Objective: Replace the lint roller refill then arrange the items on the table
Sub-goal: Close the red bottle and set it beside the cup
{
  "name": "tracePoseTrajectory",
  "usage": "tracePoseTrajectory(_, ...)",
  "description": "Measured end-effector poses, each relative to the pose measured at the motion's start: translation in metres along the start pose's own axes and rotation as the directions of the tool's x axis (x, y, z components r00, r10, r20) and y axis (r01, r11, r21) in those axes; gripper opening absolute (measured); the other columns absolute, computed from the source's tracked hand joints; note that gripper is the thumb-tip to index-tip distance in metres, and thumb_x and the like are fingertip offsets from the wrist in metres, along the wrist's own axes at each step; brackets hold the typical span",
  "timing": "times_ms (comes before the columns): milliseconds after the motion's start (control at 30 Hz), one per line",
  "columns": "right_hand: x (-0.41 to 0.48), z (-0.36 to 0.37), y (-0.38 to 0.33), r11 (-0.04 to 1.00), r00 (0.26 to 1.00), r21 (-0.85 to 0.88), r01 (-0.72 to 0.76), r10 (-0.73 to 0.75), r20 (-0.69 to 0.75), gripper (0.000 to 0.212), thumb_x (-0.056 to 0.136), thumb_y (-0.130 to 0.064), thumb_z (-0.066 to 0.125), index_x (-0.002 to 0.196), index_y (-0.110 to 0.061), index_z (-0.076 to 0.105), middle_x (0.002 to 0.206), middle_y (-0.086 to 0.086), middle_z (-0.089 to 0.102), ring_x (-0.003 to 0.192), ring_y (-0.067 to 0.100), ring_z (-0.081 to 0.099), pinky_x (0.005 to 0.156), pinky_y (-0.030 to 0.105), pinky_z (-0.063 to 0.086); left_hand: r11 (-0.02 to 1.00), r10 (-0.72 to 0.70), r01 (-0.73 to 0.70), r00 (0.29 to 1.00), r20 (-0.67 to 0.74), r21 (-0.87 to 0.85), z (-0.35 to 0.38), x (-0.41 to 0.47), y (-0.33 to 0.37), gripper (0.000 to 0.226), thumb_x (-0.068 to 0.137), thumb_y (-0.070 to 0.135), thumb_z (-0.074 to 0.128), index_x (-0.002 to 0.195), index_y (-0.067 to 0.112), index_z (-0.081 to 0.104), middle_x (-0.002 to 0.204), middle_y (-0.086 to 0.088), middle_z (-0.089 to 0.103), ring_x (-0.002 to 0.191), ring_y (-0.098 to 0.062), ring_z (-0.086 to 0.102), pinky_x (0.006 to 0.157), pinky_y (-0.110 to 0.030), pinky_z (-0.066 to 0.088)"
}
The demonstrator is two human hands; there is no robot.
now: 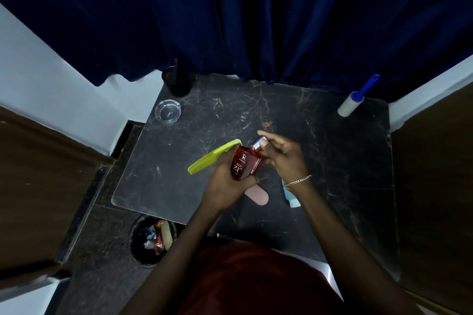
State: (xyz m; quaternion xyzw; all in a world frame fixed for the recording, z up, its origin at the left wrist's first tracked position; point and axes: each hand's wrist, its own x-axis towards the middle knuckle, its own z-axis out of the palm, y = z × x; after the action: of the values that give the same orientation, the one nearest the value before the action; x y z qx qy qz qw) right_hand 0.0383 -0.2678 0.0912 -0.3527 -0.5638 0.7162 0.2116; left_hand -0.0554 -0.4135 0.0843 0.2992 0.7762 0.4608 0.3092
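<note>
"RED ZX" on red bottle [243, 165]

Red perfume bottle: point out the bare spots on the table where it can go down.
Widest bare patch on the table: back middle, between the glass ashtray and the lint roller. Also free: the right side, below the lint roller. Crowded: front centre, where green comb, pink object and blue bottle cluster.
</note>
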Motion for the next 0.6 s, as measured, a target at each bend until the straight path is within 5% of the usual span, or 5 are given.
tracePoseTrajectory(100,0.002,0.004,-0.001,0.999,0.999,-0.034,0.022,-0.021,0.036,0.030,0.097,-0.011,0.061,0.127,-0.008,0.066,0.084,0.003,0.070,0.078,0.011,0.065,0.067,0.025,0.057,0.999,0.003,-0.004,1.000,0.021,0.053,-0.006,0.004,-0.002,0.088,0.063,0.037,0.083,0.145,0.027,0.053,0.122,-0.004,0.065,0.111,-0.029,0.065,0.093,-0.055,0.056)
tracePoseTrajectory(233,0.008,0.015,-0.002,0.995,0.996,-0.084,0.052,-0.045,0.080,0.031,0.097,-0.012,0.060,0.127,-0.007,0.065,0.079,-0.007,0.071,0.074,0.001,0.064,0.072,0.023,0.057,0.998,0.025,-0.023,0.999,-0.042,0.059,-0.014,0.003,-0.005,0.085,0.062,0.035,0.085,0.142,0.025,0.055,0.123,0.003,0.062,0.113,-0.019,0.062,0.098,-0.044,0.054)
tracePoseTrajectory(367,0.019,0.031,-0.003,0.990,0.990,-0.122,0.073,-0.057,0.126,0.031,0.097,-0.018,0.062,0.127,-0.020,0.066,0.087,-0.005,0.074,0.078,0.001,0.066,0.069,0.018,0.054,0.999,0.026,-0.024,0.998,-0.060,0.029,-0.027,0.009,-0.010,0.079,0.060,0.040,0.084,0.133,0.026,0.056,0.120,0.003,0.062,0.109,-0.022,0.064,0.093,-0.050,0.056)
tracePoseTrajectory(533,0.036,0.061,0.006,0.990,0.980,-0.142,0.014,0.014,0.198,0.047,0.092,-0.038,0.065,0.136,-0.049,0.050,0.096,0.001,0.076,0.093,0.018,0.074,0.078,0.040,0.061,1.000,0.009,-0.010,0.997,-0.073,-0.016,-0.054,0.028,-0.027,0.102,0.062,0.048,0.089,0.150,0.021,0.043,0.136,0.001,0.057,0.123,-0.018,0.060,0.104,-0.045,0.054)
tracePoseTrajectory(600,0.046,0.072,0.009,0.988,0.980,-0.149,-0.039,0.067,0.186,0.061,0.087,-0.043,0.070,0.141,-0.047,0.043,0.103,0.002,0.077,0.099,0.017,0.074,0.082,0.036,0.062,1.000,0.003,-0.005,0.998,-0.065,-0.027,-0.065,0.041,-0.035,0.107,0.061,0.053,0.090,0.151,0.022,0.040,0.137,0.003,0.055,0.122,-0.013,0.060,0.104,-0.033,0.054)
